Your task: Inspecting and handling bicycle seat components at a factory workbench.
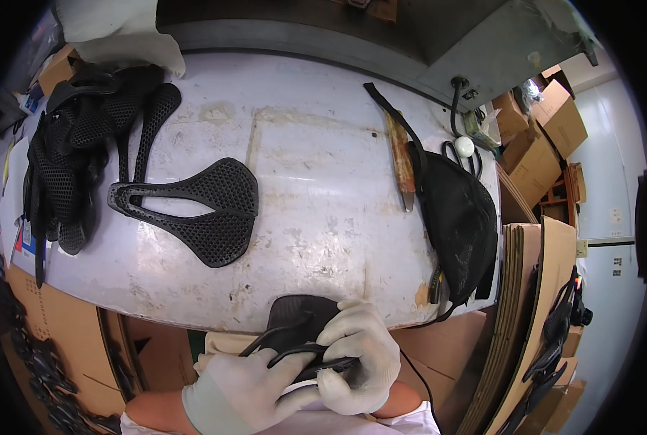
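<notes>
Both my hands wear pale gloves and hold a black bicycle saddle (298, 312) at the table's near edge, close to my body. My left hand (244, 388) grips its lower left part, fingers bent around a dark strip or edge. Curled over the right side, my right hand (360, 355) has thumb and fingers pinched on the saddle; much of it is hidden under the gloves. Beyond my hands, another black saddle pad (229, 181) with a honeycomb surface and a long central slot lies flat on the white table (309, 239), its narrow end to the left.
A heap of black honeycomb saddle pads (70, 145) fills the table's left end. On the right lie a black mesh bag (461, 217), a worn wooden-handled tool (399, 152) and a white ball (465, 147). Cardboard sheets (519, 290) stand beyond the right edge; a grey metal housing (476, 58) borders the back.
</notes>
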`<state>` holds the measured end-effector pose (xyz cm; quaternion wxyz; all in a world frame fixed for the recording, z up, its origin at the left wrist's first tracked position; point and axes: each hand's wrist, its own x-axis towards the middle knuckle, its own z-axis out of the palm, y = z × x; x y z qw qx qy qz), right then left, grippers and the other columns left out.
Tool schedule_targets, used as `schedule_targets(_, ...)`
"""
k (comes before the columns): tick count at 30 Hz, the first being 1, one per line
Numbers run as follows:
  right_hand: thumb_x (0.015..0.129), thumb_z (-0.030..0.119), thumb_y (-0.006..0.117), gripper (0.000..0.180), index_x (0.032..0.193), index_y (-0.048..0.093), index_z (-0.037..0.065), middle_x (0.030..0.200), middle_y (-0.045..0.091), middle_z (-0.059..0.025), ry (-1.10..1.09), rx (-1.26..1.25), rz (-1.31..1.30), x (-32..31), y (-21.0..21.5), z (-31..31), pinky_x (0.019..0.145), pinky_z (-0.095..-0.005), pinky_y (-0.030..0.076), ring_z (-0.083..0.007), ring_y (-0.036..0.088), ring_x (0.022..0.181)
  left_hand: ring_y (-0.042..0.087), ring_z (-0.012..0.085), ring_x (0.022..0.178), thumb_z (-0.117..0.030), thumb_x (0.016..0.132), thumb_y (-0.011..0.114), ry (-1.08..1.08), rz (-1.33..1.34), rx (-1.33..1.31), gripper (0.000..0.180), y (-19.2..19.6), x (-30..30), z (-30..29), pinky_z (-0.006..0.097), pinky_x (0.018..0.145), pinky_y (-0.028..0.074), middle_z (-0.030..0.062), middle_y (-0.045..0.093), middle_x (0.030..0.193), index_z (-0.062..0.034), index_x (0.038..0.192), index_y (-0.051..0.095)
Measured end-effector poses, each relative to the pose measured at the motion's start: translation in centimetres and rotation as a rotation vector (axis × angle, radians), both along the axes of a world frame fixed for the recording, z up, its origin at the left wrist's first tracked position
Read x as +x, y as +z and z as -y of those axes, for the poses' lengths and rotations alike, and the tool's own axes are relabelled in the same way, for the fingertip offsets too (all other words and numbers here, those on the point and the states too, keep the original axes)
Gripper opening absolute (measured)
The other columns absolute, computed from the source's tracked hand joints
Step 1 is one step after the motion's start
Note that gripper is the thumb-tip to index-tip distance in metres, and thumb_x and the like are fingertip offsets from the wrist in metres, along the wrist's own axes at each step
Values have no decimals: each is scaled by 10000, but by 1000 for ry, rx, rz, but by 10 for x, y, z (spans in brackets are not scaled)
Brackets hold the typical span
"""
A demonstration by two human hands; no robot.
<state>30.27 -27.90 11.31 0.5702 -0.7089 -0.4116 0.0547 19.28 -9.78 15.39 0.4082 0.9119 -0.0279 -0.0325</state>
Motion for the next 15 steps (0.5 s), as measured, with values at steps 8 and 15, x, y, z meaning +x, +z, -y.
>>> schedule_targets(8, 718, 260, 935, 475, 1060, 693, 34, 1067, 725, -116, 304, -114, -33, 30, 4, 7, 857, -392, 509, -279, 656, 875, 687, 264, 626, -379, 888, 782, -88, 70, 22, 398, -7, 2, -18, 351, 491, 513, 110, 700, 837, -66, 1127, 727)
schedule_targets(15, 673, 202, 962, 366, 891, 763, -14, 947, 787, -180, 229, -81, -185, 30, 3, 8, 767, -379, 540, -285, 740, 783, 659, 249, 594, -375, 909, 754, -101, -52, 119, 387, 0, 5, -10, 355, 466, 503, 100, 662, 794, -74, 1151, 731)
